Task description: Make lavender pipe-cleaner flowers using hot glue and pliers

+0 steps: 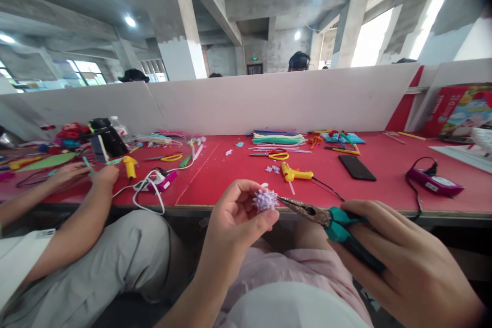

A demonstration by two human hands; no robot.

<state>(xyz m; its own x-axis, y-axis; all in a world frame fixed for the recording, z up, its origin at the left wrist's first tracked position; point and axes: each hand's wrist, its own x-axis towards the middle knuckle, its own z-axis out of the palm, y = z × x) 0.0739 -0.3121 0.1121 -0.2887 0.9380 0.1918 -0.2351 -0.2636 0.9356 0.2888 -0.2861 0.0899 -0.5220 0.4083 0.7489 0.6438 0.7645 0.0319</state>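
Note:
My left hand (236, 218) pinches a small spiky lilac pipe-cleaner flower (265, 199) between thumb and fingers, just in front of the red table's (230, 174) near edge. My right hand (400, 261) is wrapped round the teal handles of needle-nose pliers (326, 218). Their rusty jaws point left and touch the flower's right side. Both hands hover over my lap, below the table edge.
A yellow glue gun (294, 173), a black phone (356, 167), yellow-handled scissors (277, 155), stacked pipe cleaners (277, 138) and a purple power strip (434, 182) lie on the table. A co-worker's arms (73, 200) reach over the table at left. A white partition (277, 100) runs behind.

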